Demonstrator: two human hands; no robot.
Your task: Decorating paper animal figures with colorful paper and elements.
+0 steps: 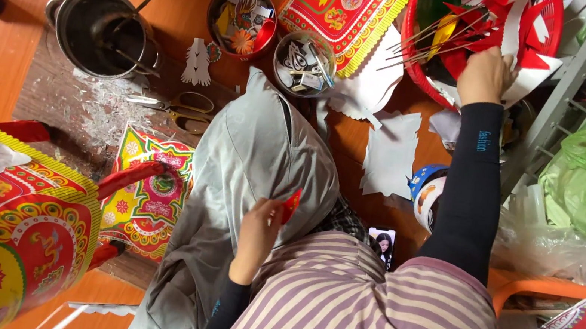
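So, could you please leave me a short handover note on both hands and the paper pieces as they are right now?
Left hand: grip shut on a small red paper piece, held over the grey cloth on the lap.
Right hand: stretched into the red basket, resting on the red and white cut-outs; its grip cannot be made out.
Scissors lie untouched on the floor near the metal pot.
Done: cut bits sit in the two round tins.
Left: white paper sheets lie loose on the floor, and the red piece is not yet put down.
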